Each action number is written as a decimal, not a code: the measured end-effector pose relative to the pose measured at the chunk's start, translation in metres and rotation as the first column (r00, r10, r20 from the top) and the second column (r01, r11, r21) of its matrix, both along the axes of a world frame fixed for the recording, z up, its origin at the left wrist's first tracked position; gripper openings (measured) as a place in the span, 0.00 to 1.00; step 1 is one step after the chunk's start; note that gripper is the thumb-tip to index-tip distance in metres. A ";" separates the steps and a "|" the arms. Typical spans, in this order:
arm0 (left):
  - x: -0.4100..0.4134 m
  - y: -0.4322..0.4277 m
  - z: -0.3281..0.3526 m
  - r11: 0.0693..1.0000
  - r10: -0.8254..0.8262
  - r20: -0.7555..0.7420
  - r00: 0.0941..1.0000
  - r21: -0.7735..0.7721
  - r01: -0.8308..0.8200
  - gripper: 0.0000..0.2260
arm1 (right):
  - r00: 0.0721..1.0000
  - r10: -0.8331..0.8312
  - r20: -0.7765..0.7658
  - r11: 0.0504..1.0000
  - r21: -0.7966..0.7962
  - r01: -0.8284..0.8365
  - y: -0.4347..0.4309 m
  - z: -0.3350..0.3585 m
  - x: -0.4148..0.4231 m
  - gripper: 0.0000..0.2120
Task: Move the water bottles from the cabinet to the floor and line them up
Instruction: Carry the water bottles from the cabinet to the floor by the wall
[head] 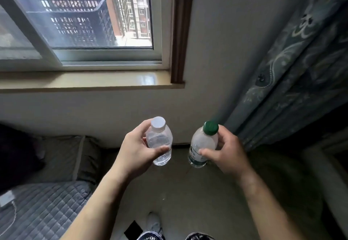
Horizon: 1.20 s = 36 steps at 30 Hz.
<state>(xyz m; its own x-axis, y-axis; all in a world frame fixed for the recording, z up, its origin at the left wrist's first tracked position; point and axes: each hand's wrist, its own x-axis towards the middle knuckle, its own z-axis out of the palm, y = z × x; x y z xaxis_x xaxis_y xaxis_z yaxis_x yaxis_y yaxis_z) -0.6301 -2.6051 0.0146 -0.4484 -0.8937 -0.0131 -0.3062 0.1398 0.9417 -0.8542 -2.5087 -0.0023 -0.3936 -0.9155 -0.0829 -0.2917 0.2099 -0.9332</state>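
Observation:
My left hand grips a clear water bottle with a white cap, fingers and thumb curled round its body. My right hand grips a second clear bottle with a green cap and a green label. Both bottles are held upright in the air, side by side and apart, above the grey floor near the wall under the window. The cabinet is not in view.
A bed with a grey quilted cover and a pillow lies at the left. A patterned curtain hangs at the right. The window sill runs above. My feet show at the bottom edge.

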 end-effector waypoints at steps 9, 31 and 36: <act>-0.020 -0.087 -0.008 0.994 -0.093 0.030 0.995 0.057 0.091 0.26 | 0.996 -0.088 0.010 0.996 -0.001 0.088 -0.074 -0.012 -0.011 0.24; -0.142 -0.185 -0.151 0.993 -0.054 0.243 0.969 0.115 0.026 0.26 | 0.997 -0.014 0.077 0.987 0.160 0.001 -0.186 -0.161 -0.120 0.27; -0.152 -0.203 -0.214 0.991 -0.061 0.250 0.966 0.129 0.029 0.26 | 0.996 -0.040 0.083 0.982 0.185 0.024 -0.205 -0.221 -0.130 0.27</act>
<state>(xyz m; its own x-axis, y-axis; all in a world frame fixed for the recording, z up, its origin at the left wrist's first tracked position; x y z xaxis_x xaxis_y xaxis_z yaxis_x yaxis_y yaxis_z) -0.7821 -2.8077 -0.1989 -0.4556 -0.8571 -0.2403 -0.5328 0.0463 0.8450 -0.9838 -2.7134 -0.2233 -0.4067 -0.8685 -0.2832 -0.2019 0.3878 -0.8994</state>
